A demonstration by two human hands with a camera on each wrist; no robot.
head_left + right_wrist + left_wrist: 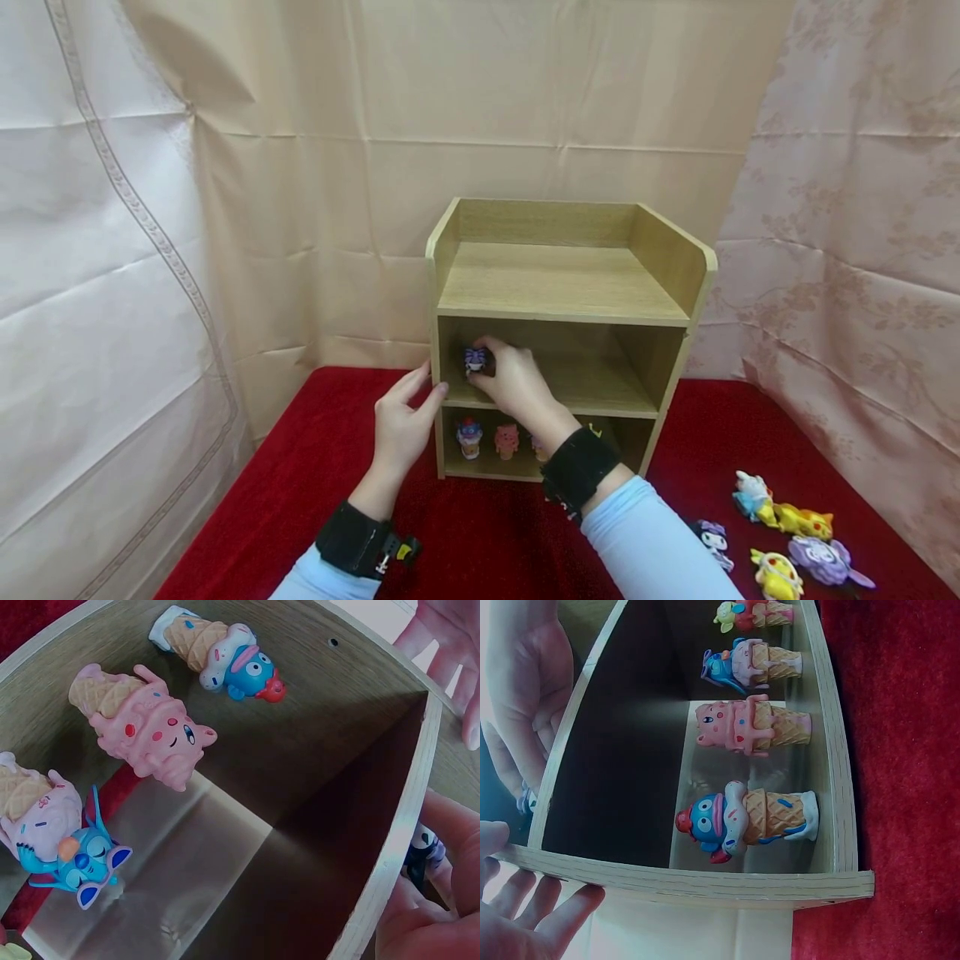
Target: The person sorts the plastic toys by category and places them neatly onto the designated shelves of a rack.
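Note:
With thumb and fingers, my right hand (521,383) pinches a small purple-and-white figurine (474,360) at the left end of the middle shelf (577,387). In the right wrist view the hand hides most of this figurine (424,840). My left hand (399,423) touches the left side panel of the wooden cabinet (562,318), its fingers extended along the edge and outer face. Below, on the bottom shelf, ice-cream-cone figurines stand in a row: a blue-faced one (712,819), a pink one (739,726), a blue-eared one (742,664) and a red-and-yellow one (754,615).
On the red cloth (270,517) at the right lie several more figurines, among them a purple one (821,560), a yellow one (777,575) and a dark-hooded one (712,542). Beige curtains (525,100) hang behind the cabinet.

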